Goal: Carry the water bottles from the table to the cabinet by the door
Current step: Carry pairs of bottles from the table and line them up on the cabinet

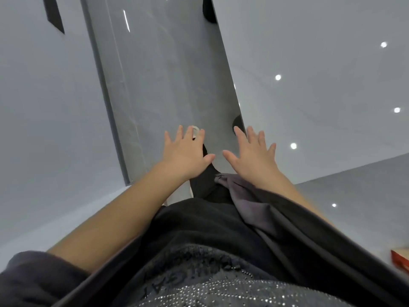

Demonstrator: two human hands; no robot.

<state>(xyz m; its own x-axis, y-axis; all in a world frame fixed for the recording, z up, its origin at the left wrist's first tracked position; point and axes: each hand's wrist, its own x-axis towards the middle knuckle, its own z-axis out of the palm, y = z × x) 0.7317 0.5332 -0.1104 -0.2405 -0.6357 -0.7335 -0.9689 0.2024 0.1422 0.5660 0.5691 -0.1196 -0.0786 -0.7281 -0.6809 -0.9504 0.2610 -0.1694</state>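
Left hand (186, 151) and right hand (253, 155) spread above glossy grey surface (309, 96); red object (399, 260) beside.

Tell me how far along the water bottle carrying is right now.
Done: nothing can be confirmed, since no bottle, table or cabinet is in view. In hand: nothing. The left hand and right hand are both empty, fingers spread, held out above a glossy grey floor. Left: it is unclear how many bottles remain; if any do, the next step is probably to fetch one.
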